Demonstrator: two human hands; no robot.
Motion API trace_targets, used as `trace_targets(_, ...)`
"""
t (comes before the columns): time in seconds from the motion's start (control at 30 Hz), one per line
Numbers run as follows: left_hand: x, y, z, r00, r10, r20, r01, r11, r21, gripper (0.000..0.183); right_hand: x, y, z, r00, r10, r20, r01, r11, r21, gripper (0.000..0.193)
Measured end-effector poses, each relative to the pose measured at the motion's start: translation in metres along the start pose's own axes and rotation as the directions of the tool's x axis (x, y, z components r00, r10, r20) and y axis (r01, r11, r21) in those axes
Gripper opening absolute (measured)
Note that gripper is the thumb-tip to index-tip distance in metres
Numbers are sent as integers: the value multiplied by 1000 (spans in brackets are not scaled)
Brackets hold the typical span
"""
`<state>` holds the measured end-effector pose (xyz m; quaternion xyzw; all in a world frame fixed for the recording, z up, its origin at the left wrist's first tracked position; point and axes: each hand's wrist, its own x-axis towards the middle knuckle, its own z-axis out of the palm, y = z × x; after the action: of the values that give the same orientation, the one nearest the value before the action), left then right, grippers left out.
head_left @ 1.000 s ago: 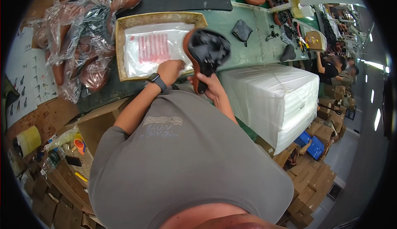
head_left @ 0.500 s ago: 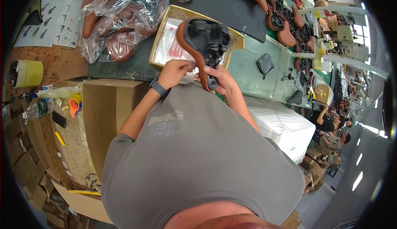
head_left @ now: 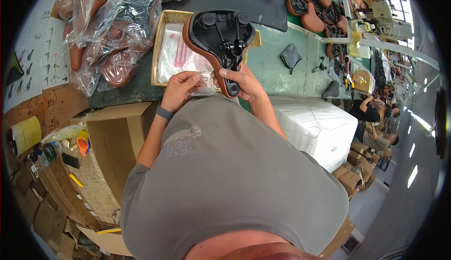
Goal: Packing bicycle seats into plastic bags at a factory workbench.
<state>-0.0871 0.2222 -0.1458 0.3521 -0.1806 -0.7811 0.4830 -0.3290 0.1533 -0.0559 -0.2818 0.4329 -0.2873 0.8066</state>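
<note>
A brown bicycle saddle [head_left: 218,44] sits at the upper centre of the frame, turned underside up so its black base and rails show. Its long axis runs from the wide rear at the top down to the narrow nose at the bottom. The right hand [head_left: 242,84] is closed around that nose from below and holds the saddle up, over a shallow cardboard tray [head_left: 162,49]. The left hand [head_left: 181,88], just left of the nose and level with it, pinches a clear plastic bag [head_left: 202,84] between curled fingers. The tray holds more flat clear bags and rests on the green tabletop [head_left: 277,72]. Bagged brown saddles [head_left: 117,34] are heaped at the upper left; an open carton [head_left: 112,138] stands below them.
</note>
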Motion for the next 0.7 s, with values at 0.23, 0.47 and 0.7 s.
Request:
trace_targets(0.23,6,32,-10,978,133,-161,-208,705,-678,18,-5,-2,-42,983,-125,-134,142,982,124,49)
trace_targets(0.47,46,94,2,988,-60,-139,70,996,64,17,-37,-31,-72,948,-313,52,308,947,95,57)
trace_targets(0.7,154,129,132,791,577,203,-579,601,551,21,-4,-46,-65,759,-612,-222,-44,292,-955,105)
